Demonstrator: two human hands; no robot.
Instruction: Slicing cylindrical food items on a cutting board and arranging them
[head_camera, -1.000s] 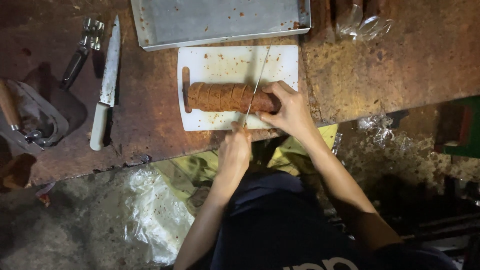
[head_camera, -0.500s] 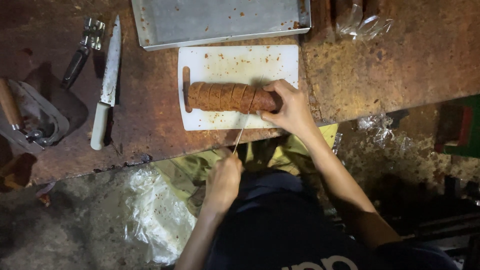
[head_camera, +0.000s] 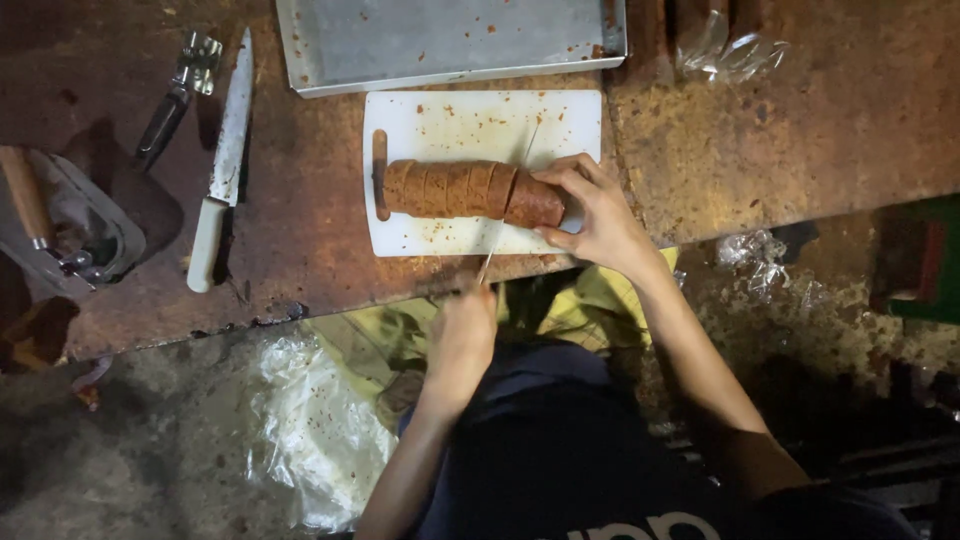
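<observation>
A brown sausage-like log (head_camera: 450, 188) lies across a white cutting board (head_camera: 470, 125), with several slices cut into its left part. My right hand (head_camera: 600, 215) grips the log's uncut right end. My left hand (head_camera: 462, 325), at the table's near edge, holds the handle of a thin-bladed knife (head_camera: 512, 175). The blade runs across the log just left of my right fingers. The knife handle is hidden in my fist.
A metal tray (head_camera: 450, 40) lies beyond the board. A white-handled knife (head_camera: 222, 160) and a black-handled tool (head_camera: 175, 95) rest on the rusty table (head_camera: 780, 140) to the left. Crumpled clear plastic (head_camera: 730, 50) sits far right, and a plastic sheet (head_camera: 310, 430) lies on the floor.
My left hand drew the knife back toward my body, then pushed it slightly forward again through the log. My right hand kept its hold on the log's end.
</observation>
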